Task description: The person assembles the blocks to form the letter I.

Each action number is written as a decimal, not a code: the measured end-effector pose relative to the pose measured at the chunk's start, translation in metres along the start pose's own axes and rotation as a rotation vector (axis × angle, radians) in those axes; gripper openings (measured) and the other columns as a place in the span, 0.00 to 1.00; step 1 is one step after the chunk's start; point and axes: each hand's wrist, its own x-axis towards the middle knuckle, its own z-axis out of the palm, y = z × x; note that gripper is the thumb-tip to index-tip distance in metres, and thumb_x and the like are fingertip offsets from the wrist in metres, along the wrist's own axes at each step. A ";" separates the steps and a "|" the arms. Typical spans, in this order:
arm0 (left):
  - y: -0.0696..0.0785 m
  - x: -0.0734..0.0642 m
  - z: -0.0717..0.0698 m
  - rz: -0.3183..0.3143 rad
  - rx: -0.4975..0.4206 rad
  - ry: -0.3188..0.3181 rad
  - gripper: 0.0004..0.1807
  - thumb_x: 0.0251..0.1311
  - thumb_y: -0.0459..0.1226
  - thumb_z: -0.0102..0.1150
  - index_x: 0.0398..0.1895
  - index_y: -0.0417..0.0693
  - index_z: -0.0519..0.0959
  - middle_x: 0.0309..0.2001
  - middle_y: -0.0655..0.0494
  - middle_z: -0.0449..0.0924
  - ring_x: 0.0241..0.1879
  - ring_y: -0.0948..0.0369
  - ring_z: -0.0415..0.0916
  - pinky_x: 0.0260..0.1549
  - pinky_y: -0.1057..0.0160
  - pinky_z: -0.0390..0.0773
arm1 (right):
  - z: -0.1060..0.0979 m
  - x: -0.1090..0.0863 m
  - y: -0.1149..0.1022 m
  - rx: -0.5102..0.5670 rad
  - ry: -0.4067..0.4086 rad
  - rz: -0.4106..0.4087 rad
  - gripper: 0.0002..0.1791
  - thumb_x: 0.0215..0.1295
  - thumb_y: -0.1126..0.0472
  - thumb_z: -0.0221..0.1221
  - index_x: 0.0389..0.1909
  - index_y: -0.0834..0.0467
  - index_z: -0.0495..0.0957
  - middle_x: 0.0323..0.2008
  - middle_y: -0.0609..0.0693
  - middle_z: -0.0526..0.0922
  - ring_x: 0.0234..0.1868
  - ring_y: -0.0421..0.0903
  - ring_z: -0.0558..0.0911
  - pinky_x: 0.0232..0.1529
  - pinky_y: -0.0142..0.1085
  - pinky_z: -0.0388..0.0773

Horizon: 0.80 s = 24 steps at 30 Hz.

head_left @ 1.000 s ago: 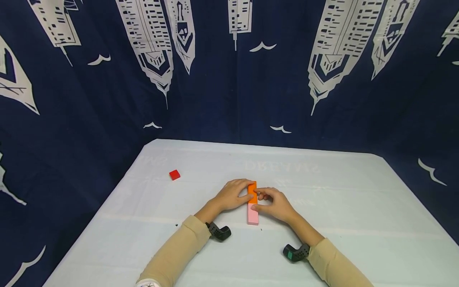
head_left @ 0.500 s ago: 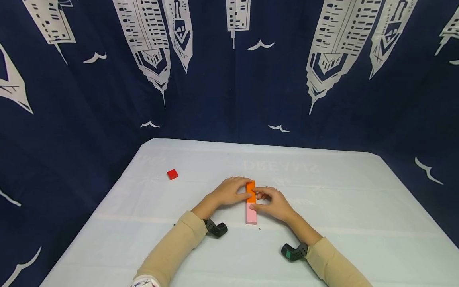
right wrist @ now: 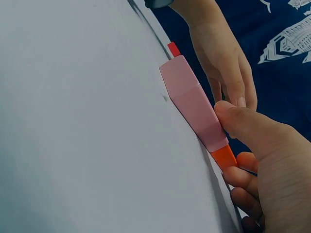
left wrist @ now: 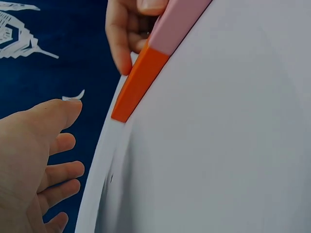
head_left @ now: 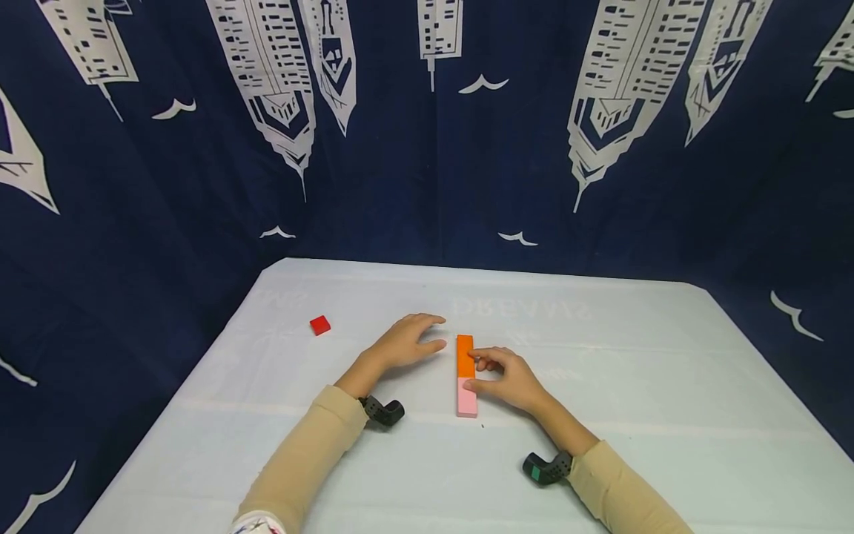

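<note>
1. The orange block is lying on the table, the pink block abutting its near end.
2. I am judging this alignment, probably calling for steady contact next.
3. Right of the orange block, the right hand is touching both, fingers bent; whether gripping, I cannot tell.
4. Left of it, the left hand is hovering, fingers wide.

- I'm seeing room between left hand and pink-and-orange block row.
- Right hand is blocking its right side.
- A red block is obstructing farther left.
</note>
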 end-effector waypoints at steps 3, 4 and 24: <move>-0.007 -0.005 -0.006 -0.028 -0.004 0.018 0.29 0.67 0.50 0.55 0.67 0.47 0.70 0.66 0.50 0.70 0.67 0.52 0.63 0.68 0.52 0.59 | 0.001 -0.001 0.000 0.000 -0.002 0.005 0.29 0.51 0.52 0.74 0.52 0.61 0.81 0.34 0.44 0.78 0.41 0.46 0.74 0.46 0.38 0.74; -0.009 -0.007 -0.008 -0.038 -0.006 0.026 0.29 0.67 0.49 0.56 0.67 0.47 0.70 0.66 0.50 0.70 0.67 0.52 0.63 0.68 0.52 0.59 | 0.001 -0.001 0.000 0.001 -0.001 0.006 0.29 0.50 0.52 0.74 0.52 0.61 0.81 0.34 0.44 0.78 0.41 0.46 0.74 0.46 0.38 0.74; -0.069 -0.060 -0.057 -0.219 -0.109 0.218 0.30 0.68 0.48 0.56 0.67 0.41 0.69 0.68 0.40 0.66 0.69 0.42 0.57 0.66 0.42 0.58 | 0.001 -0.001 0.000 0.007 0.001 0.005 0.29 0.49 0.53 0.75 0.52 0.60 0.82 0.34 0.42 0.78 0.40 0.44 0.74 0.45 0.35 0.74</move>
